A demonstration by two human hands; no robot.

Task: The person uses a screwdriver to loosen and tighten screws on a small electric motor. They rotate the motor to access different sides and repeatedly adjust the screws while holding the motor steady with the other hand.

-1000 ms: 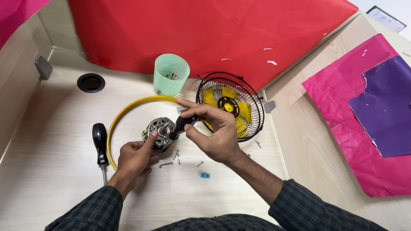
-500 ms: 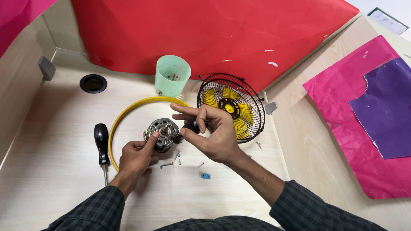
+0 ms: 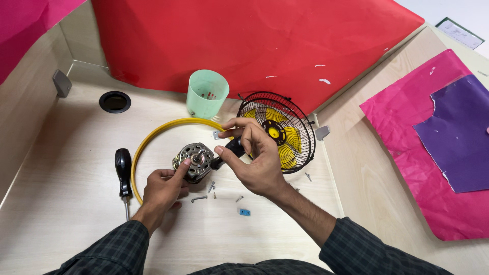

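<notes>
A small silver fan motor (image 3: 193,160) rests on the pale wooden table, inside a yellow ring (image 3: 153,137). My left hand (image 3: 163,186) steadies it from below, thumb against its side. My right hand (image 3: 252,158) grips a short black-handled tool (image 3: 232,150) whose tip meets the motor's right side. Several loose screws (image 3: 211,188) and a little blue piece (image 3: 245,212) lie on the table just below the motor.
A black wire fan guard with yellow blades (image 3: 277,132) sits right of my right hand. A mint green cup (image 3: 206,94) stands behind the ring. A black-handled screwdriver (image 3: 123,170) lies at the left. Red paper covers the back wall; pink and purple sheets (image 3: 443,137) lie at the right.
My right hand has shifted slightly up and right with the black tool, while my left hand stays on the motor.
</notes>
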